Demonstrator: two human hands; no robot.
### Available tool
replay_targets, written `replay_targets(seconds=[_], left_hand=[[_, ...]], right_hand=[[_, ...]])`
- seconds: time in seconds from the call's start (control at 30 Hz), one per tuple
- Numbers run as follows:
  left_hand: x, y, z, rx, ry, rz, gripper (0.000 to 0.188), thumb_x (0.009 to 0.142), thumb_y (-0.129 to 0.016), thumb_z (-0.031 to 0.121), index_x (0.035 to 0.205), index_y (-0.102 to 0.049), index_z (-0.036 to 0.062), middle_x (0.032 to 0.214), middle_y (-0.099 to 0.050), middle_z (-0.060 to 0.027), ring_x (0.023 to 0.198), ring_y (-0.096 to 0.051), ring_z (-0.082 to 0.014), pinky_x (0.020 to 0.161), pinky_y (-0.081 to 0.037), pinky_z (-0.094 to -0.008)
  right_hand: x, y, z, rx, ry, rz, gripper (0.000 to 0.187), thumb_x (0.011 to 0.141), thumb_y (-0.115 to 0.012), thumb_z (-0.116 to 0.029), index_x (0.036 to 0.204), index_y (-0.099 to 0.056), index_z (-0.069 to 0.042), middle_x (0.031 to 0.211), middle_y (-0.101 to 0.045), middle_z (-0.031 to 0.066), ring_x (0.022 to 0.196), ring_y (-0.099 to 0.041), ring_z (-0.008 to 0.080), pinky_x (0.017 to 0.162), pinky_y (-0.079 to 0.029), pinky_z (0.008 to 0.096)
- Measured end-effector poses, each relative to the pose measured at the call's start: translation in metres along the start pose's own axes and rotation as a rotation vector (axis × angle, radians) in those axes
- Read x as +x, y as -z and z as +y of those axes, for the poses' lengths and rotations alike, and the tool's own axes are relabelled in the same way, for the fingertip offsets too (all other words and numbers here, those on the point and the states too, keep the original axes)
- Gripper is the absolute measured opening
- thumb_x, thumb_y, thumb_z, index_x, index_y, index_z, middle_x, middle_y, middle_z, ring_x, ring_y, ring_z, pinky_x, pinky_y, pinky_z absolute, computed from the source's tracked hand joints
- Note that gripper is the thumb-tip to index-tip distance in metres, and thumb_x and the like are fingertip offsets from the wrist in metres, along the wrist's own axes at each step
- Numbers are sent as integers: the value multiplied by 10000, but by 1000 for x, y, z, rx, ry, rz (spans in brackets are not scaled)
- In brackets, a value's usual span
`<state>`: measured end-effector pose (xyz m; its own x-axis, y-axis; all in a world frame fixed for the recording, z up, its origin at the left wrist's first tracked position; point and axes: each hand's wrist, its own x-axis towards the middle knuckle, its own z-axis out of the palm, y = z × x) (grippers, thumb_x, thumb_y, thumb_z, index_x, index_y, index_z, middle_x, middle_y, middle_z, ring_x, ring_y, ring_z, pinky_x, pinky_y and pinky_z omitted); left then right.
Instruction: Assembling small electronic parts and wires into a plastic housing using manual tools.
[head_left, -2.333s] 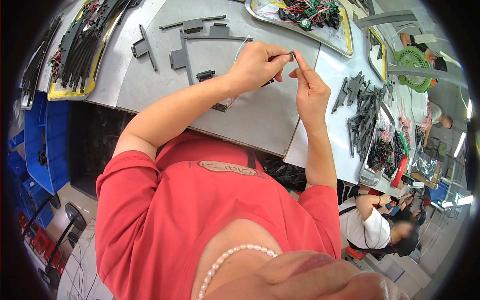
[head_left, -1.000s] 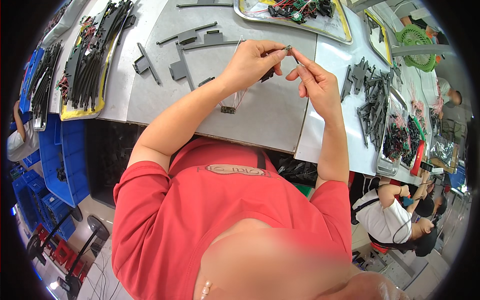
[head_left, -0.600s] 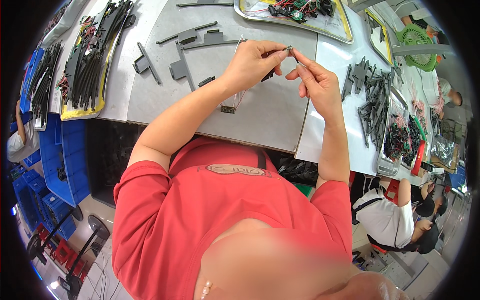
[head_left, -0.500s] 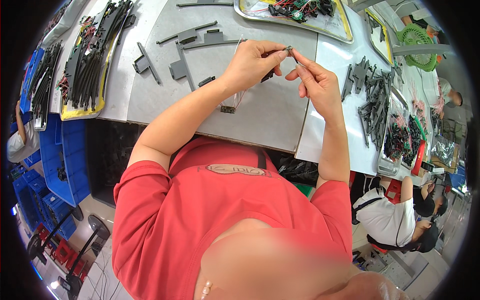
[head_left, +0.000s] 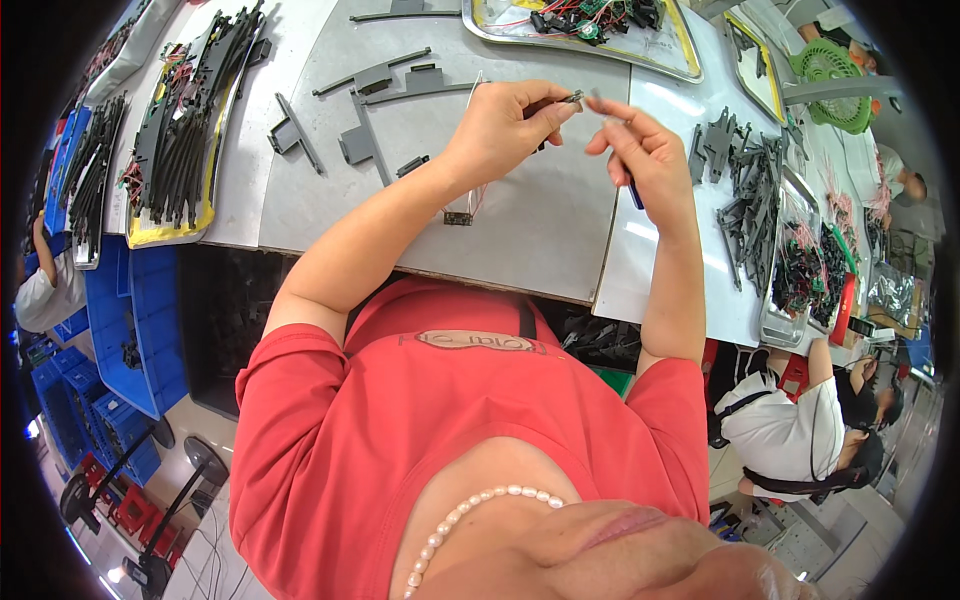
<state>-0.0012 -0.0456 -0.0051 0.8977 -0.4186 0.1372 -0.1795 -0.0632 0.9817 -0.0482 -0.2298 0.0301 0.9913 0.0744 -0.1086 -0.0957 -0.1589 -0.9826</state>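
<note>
My left hand (head_left: pixel 508 128) is closed, pinching a small dark electronic part (head_left: pixel 573 97) between thumb and fingertips. Thin wires run down past this hand to a small circuit board (head_left: pixel 458 218) lying near the table's front edge. My right hand (head_left: pixel 640 155) is closed around a slim tool with a blue end (head_left: pixel 636 194), which sticks out below the palm. The tool's tip is blurred, just right of the pinched part and apart from it. Grey plastic brackets (head_left: pixel 368 140) lie to the left of my left hand, beside a small black piece (head_left: pixel 412 165).
A yellow-edged tray (head_left: pixel 690 50) with wired parts stands at the back. Another tray (head_left: pixel 170 235) of long black strips is at left. Dark plastic parts (head_left: pixel 745 210) are piled at right, beside a tray (head_left: pixel 775 325) of wired pieces. A person (head_left: pixel 785 430) sits at lower right.
My right hand has moved slightly right, away from the part in my left hand, and turned so that the tool's blue end shows. My left hand keeps its pinch.
</note>
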Motion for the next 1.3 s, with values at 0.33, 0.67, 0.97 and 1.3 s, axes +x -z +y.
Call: replay_targets(seconds=[0.33, 0.67, 0.97, 1.3], left_hand=[[-6, -7, 5, -59, 16, -129, 207, 865, -617, 151, 984, -655, -13, 722, -655, -52, 632, -594, -93, 552, -449, -236], [-2, 1, 2, -382, 285, -466, 338, 889, -581, 162, 1179, -569, -12, 713, -551, 4, 634, -515, -70, 575, -416, -216], [0, 3, -2, -549, 284, -409, 415, 815, -514, 28, 1227, -532, -22, 709, -528, 7, 653, -450, -71, 599, -345, -202], [-1, 1, -4, -514, 286, -387, 417, 806, -495, 31, 1219, -547, -1, 709, -534, 10, 651, -451, -66, 598, -336, -204]], right_hand=[[7, -14, 19, 231, 84, 112, 212, 889, -617, -235, 906, -644, -25, 658, -506, -51, 534, -361, 8, 466, -261, 161], [14, 10, 16, 493, 126, 210, 221, 908, -584, -177, 999, -606, 23, 683, -470, -39, 526, -366, 17, 458, -265, 165], [5, -6, 6, 240, -25, 104, 270, 819, -667, -159, 1022, -633, 16, 685, -538, -49, 501, -348, 7, 448, -248, 163], [7, -7, 12, 138, 20, 115, 223, 804, -682, -163, 972, -663, -19, 670, -544, -56, 518, -339, 9, 456, -241, 170]])
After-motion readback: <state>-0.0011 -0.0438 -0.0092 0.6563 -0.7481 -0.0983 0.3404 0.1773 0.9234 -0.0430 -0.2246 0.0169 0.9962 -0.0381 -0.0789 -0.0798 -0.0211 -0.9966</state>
